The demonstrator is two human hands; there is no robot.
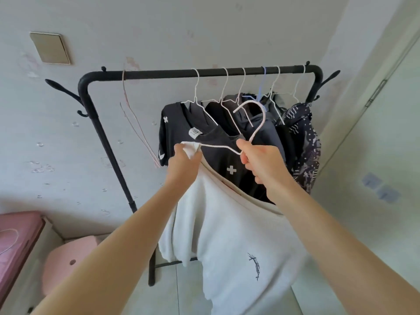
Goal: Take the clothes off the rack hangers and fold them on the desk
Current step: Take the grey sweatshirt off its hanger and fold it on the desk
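A white T-shirt (229, 235) with a small dark print hangs in front of me, off the black rack (204, 73). My left hand (184, 160) grips the shirt's shoulder where one end of a white wire hanger (254, 123) goes in. My right hand (259, 158) pinches that hanger at its neck, its hook free of the bar. Behind, a black T-shirt with white crosses (216, 155) and several dark garments (302, 142) hang on hangers from the bar.
An empty pink wire hanger (134, 123) dangles at the bar's left end. A pink stool (70, 262) and a dark pink surface (16, 242) lie at lower left. A pale door (386, 155) is at the right, the wall behind the rack.
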